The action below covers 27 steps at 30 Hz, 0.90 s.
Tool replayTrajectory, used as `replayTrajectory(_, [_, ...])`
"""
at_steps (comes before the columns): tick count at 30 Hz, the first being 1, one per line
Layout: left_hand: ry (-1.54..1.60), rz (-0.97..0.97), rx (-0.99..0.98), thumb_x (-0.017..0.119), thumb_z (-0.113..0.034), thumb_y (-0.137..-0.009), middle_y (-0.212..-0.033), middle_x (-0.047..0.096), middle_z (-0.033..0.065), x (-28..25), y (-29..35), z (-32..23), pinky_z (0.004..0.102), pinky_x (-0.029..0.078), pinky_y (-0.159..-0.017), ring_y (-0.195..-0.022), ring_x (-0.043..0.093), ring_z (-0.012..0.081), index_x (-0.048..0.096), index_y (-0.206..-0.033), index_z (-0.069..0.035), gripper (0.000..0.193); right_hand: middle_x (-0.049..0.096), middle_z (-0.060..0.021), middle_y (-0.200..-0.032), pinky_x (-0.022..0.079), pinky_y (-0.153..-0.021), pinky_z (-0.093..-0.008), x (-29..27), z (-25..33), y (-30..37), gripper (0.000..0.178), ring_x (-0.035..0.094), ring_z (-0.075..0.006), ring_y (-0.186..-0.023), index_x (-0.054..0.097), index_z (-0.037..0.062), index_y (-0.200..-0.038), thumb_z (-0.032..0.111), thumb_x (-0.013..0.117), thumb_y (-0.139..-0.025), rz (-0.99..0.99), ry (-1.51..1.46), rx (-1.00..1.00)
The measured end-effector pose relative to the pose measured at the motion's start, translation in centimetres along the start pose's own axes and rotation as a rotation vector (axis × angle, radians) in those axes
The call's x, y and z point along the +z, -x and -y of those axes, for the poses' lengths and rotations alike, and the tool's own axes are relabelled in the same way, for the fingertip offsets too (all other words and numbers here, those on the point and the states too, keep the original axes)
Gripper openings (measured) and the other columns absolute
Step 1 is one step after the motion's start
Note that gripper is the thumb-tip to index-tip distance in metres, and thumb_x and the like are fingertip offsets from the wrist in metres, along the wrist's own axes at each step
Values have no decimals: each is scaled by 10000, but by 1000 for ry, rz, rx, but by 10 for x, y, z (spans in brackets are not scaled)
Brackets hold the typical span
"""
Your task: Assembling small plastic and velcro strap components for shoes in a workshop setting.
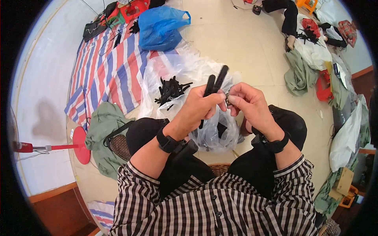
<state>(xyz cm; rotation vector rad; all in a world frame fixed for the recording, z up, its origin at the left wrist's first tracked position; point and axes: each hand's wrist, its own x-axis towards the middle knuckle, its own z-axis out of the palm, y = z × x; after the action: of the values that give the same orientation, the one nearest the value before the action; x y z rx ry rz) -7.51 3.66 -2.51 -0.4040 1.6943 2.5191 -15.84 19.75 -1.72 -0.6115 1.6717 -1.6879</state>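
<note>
My left hand (pixel 195 108) is closed around two narrow black strips (pixel 220 77) with rounded ends, which stick up past the fingers. A black end also shows below that hand. Close beside it, my right hand (pixel 251 105) pinches thumb and fingers together at a tiny, shiny piece, too small to name, near the left fingertips. A loose pile of similar black strips (pixel 171 91) lies on clear plastic sheeting (pixel 151 84) ahead to the left. Below my hands, between my knees, sits a clear plastic bag (pixel 226 135) with something dark in it.
A striped tarp (pixel 112 74) covers the floor at left, with a blue plastic bag (pixel 159 29) on it. Green cloth (pixel 104 137) and a red round stand base (pixel 82 147) are near my left knee. Another person's leg (pixel 289 19), cloths and bags are at right.
</note>
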Motion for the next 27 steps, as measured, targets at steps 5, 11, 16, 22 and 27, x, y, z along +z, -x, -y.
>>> replayTrajectory(5, [-1,47,-7,600,-171,-840,-718,606,79,-1,2,3,169,274,-390,-455,414,36,585,-898,-30,154,572,7,-687,405,-500,-189,-3,0,-2,75,482,-43,-556,589,19,-868,89,563,-867,9,122,-64])
replayTrajectory(11, [15,72,-19,599,-162,-840,-703,603,75,1,1,4,166,275,-393,-451,413,35,586,-902,-26,151,564,11,-661,408,-502,-188,-4,-1,-3,93,485,-42,-559,595,12,-911,88,576,-859,32,79,-36])
replayTrajectory(16, [28,2,11,596,-153,-840,-687,602,69,2,3,4,171,265,-388,-440,406,35,582,-876,-31,128,565,11,-691,422,-533,-183,-1,-3,-5,110,504,-43,-603,595,0,-927,79,590,-850,-27,90,-64])
replayTrajectory(22, [129,-70,5,593,-133,-831,-674,602,72,2,1,3,187,238,-373,-414,383,37,576,-841,-32,102,568,4,-745,439,-568,-188,6,-8,-1,145,516,-45,-638,591,-8,-965,34,607,-827,-86,105,-149])
replayTrajectory(27, [104,-39,10,593,-137,-828,-671,599,70,1,3,3,184,245,-377,-416,388,41,580,-846,-31,108,563,10,-740,438,-568,-189,5,-8,-1,152,519,-48,-636,599,0,-977,21,603,-826,-58,103,-127])
